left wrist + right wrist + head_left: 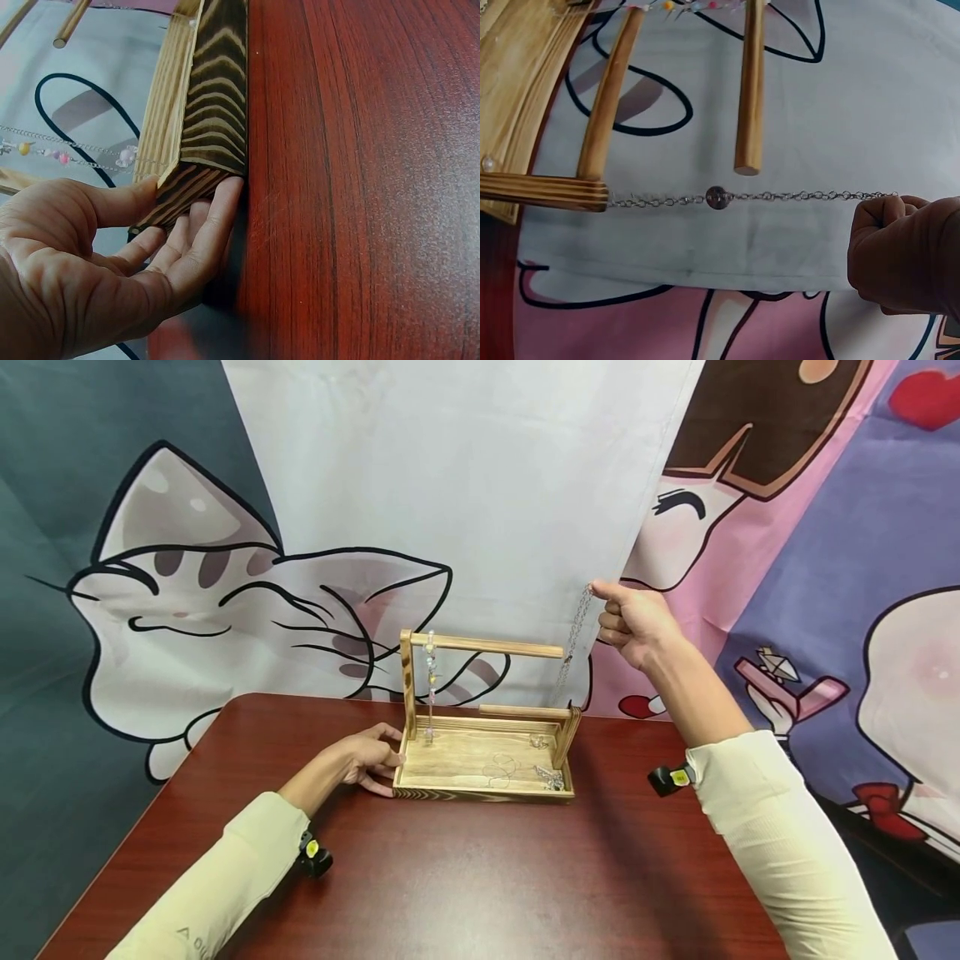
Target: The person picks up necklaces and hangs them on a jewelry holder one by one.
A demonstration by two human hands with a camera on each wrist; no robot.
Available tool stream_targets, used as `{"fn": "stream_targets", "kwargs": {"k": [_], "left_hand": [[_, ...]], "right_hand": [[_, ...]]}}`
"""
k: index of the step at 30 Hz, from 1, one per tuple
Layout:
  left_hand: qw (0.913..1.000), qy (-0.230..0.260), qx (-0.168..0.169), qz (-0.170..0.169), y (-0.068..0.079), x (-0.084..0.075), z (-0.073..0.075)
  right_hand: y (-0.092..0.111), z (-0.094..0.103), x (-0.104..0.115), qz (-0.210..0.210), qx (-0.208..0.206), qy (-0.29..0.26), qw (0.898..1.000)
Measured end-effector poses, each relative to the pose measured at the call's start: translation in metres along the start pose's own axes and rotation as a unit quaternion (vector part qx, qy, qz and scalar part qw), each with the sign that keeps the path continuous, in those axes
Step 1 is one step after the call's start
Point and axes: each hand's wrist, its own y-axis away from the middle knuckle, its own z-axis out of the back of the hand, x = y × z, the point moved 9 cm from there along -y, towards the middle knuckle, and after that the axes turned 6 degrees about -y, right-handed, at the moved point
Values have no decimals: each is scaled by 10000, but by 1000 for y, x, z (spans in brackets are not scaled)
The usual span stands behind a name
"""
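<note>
A wooden jewelry stand [480, 795] with a shallow tray and two crossbars stands on the table. My left hand [369, 758] grips its left end, thumb on the rim and fingers against the outer side, as the left wrist view shows. Up at the right, my right hand [637, 622] pinches the top of a silver chain necklace [577, 622]. The chain hangs beside the free end of the upper bar [487, 647]; a dark round bead [718, 197] sits on it in the right wrist view. Its lower end is hidden behind the lower bar [525, 712].
A beaded chain [432, 681] with colored charms hangs from the upper bar's left part. Inside the tray lie a bunched silver chain [551, 778], a thin loop chain [501, 768] and a small piece of jewelry [538, 742]. A cartoon-printed cloth [480, 485] hangs behind the reddish-brown table [450, 877].
</note>
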Motion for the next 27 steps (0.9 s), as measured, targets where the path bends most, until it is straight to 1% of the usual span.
{"fn": "stream_targets", "kwargs": {"k": [5, 12, 27], "left_hand": [[10000, 15, -13, 6, 0, 1, -1], [10000, 7, -21, 7, 2, 0, 0], [10000, 48, -20, -31, 2, 0, -1]], "right_hand": [[-3, 2, -8, -104, -4, 30, 9999], [-5, 0, -17, -196, 20, 195, 9996], [-4, -18, -30, -291, 213, 216, 9991]]}}
